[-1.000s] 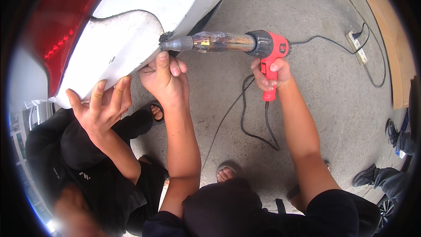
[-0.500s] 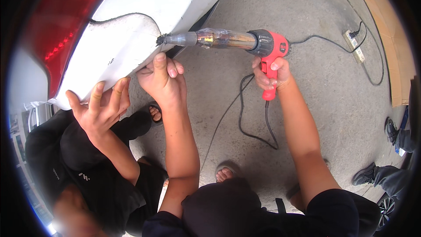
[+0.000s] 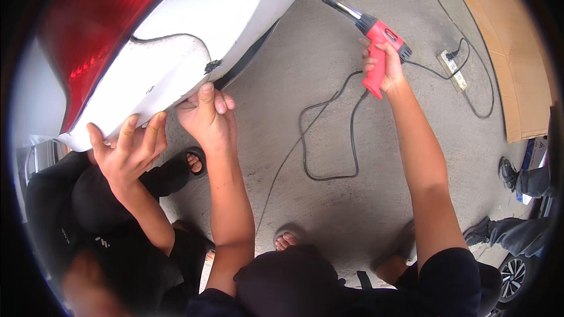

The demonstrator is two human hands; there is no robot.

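Observation:
My right hand point(image 3: 385, 66) is wrapped round the red handle of a heat gun point(image 3: 386, 35). Its metal nozzle points up and left, the tip beside the far edge of a white car bumper point(image 3: 176, 61). At the bumper's lower edge, my left hand point(image 3: 205, 116) grips with the thumb on the outer face; part of the fingers is hidden. Just above that thumb is a dark, ragged damaged spot point(image 3: 212, 66), beside a curved seam. A co-worker's hand point(image 3: 132, 149) holds the same edge farther left.
A red tail light point(image 3: 100, 41) adjoins the bumper. The heat gun's black cord point(image 3: 329, 178) loops over the concrete floor, near a white power strip point(image 3: 451, 71). Cardboard point(image 3: 499, 53) lines the right side. A co-worker in black point(image 3: 117, 217) crouches left; another person's shoes point(image 3: 479, 232) show right.
The heat gun has swung up and right, its nozzle leaving the damaged spot. My left hand and the co-worker's hand keep their places on the bumper. The view has shifted slightly.

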